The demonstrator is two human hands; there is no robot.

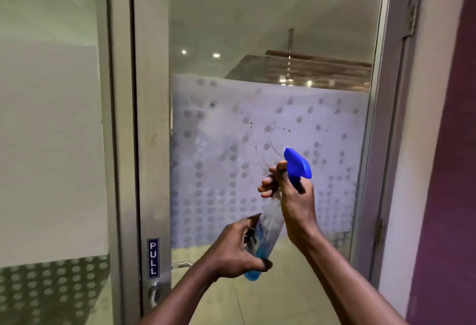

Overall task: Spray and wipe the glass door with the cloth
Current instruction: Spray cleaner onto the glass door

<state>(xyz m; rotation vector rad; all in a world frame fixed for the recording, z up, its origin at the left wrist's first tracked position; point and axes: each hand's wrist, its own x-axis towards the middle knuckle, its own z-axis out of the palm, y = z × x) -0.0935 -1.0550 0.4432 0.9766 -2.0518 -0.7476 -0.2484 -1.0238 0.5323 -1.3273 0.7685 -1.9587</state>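
The glass door (257, 28) fills the middle of the head view, with a frosted band of grey dots across its lower half and reddish smears on the band. In front of it I hold a clear spray bottle (270, 224) tilted, its blue liquid at the bottom and its blue trigger head (297, 162) pointing at the glass. My left hand (235, 250) grips the lower body of the bottle. My right hand (291, 195) is wrapped around the neck just under the head. No cloth is in view.
The door's metal frame carries a "PULL" sign (153, 257), with a lever handle (181, 265) and a lock (154, 295) below it. A fixed frosted glass panel (49, 144) stands on the left. A purple wall (448, 144) and door hinge (378, 230) lie on the right.
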